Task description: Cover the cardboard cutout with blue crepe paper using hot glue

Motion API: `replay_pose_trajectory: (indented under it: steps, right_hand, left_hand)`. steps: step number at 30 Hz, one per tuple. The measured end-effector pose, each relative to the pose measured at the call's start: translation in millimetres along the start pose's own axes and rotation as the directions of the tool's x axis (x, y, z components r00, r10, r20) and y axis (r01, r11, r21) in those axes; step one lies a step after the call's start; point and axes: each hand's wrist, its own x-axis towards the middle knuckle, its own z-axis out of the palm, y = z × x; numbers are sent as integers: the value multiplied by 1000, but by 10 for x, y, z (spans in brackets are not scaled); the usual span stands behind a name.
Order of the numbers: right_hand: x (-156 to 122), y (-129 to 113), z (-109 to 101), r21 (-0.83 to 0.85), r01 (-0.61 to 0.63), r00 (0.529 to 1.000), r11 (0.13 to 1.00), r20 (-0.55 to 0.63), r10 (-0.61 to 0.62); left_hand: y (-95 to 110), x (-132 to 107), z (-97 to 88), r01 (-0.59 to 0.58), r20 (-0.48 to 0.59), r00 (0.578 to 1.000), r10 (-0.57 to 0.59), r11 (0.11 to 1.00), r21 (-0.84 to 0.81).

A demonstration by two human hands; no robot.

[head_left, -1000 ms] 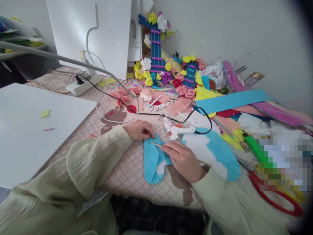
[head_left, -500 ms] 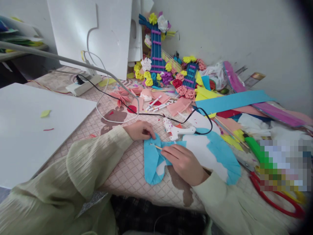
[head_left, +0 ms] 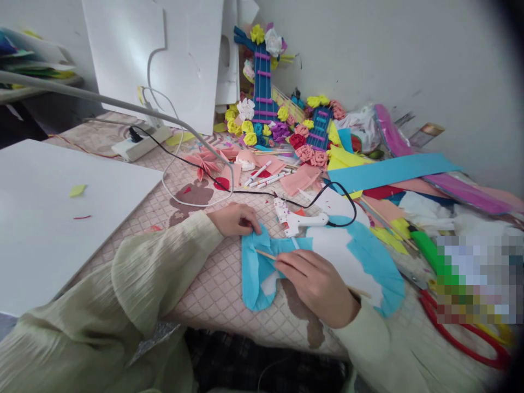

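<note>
In the head view a white cutout partly covered in blue crepe paper [head_left: 250,273] lies on the table at the front. My left hand [head_left: 235,219] is closed at its upper left end, the fingertips pinching the paper's top edge. A thin wooden stick [head_left: 266,254] is gripped in my right hand [head_left: 319,281]; its tip meets the blue paper, and its other end shows past the wrist. Behind the cutout, beyond my right hand, lies a white glue gun [head_left: 301,220] with a black cord [head_left: 347,202].
Red-handled scissors [head_left: 462,341] lie at the right. A flower-covered paper guitar [head_left: 264,82] leans on the wall. White markers [head_left: 270,179] and pink paper scraps sit mid-table. A white board [head_left: 49,218] fills the left, with a power strip [head_left: 141,143] behind it.
My right hand has moved slightly right and toward me, drawing the stick's tip down along the blue paper. The left hand stays at the paper's top edge.
</note>
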Motion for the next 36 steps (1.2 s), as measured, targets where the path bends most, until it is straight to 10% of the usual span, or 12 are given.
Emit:
replay_pose_trajectory:
  steps: [19,36]
  right_hand:
    - [255,230,132,-2,-195,980,981,26,195]
    - [223,111,175,23,-112,991,993,79,110]
  left_hand:
    - [-46,14,70,115,-105,982,-154,944,-308]
    - [-12,14,75,177,-118,973,-198,970,-167]
